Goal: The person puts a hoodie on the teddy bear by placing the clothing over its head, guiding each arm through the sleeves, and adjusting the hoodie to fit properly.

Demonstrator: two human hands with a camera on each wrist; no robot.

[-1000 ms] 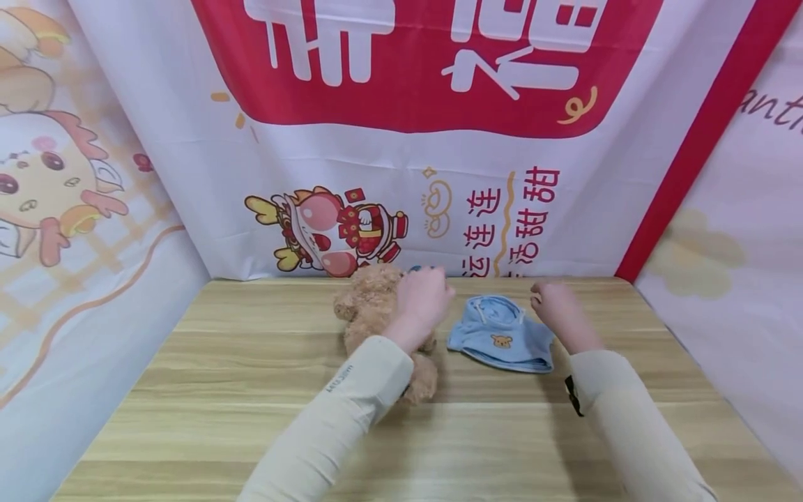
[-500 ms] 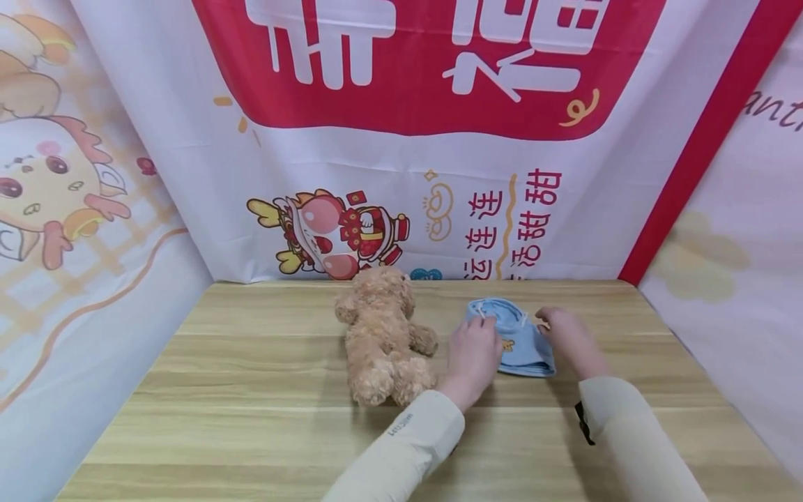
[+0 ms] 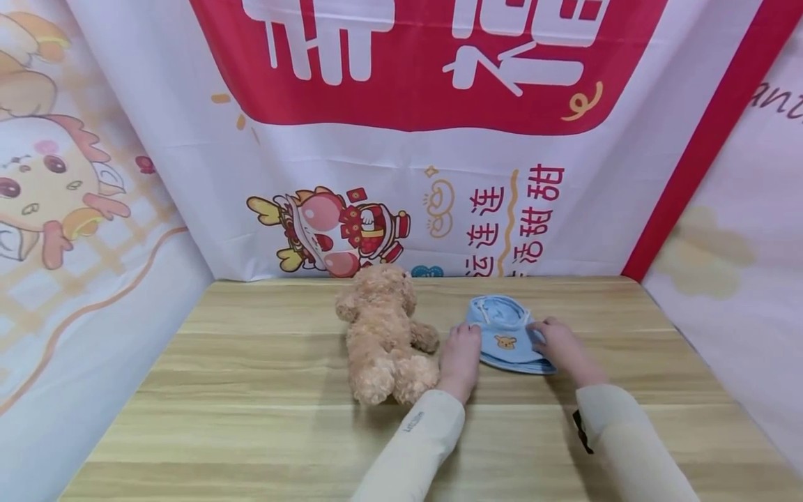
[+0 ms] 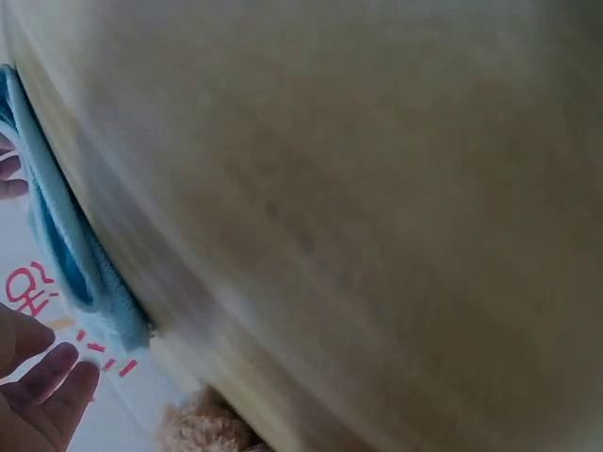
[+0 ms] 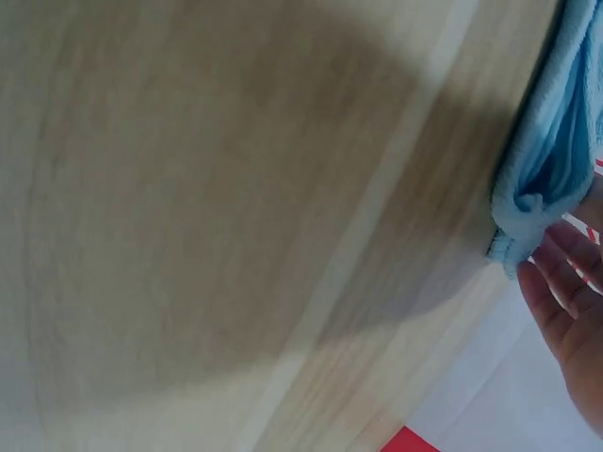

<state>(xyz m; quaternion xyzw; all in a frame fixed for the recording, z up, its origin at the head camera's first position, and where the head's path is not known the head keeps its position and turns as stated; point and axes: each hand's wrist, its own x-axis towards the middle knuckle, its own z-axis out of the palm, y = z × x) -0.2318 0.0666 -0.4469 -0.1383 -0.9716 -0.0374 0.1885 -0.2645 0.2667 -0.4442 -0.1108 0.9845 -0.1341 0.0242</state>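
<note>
Left hand (image 3: 461, 357) now off the hoodie's (image 3: 509, 350) front, right hand (image 3: 564, 346) against its side; both relaxed; wooden table (image 3: 251, 404); printed backdrop (image 3: 351, 150)

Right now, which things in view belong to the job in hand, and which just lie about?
In the job:
hoodie
left hand and right hand, either side of it

Seemingly just there:
bear, lying close by, not held
table, merely support
banner, hanging behind

On inspection, the sleeved left forearm (image 3: 410, 446) reaches forward, angled rightward, and the sleeved right forearm (image 3: 636, 439) forward, angled leftward, the left grip (image 3: 461, 354) showing its back with fingers (image 4: 73, 400) loosely bent, the right grip (image 3: 563, 348) near it, fingers extended.
</note>
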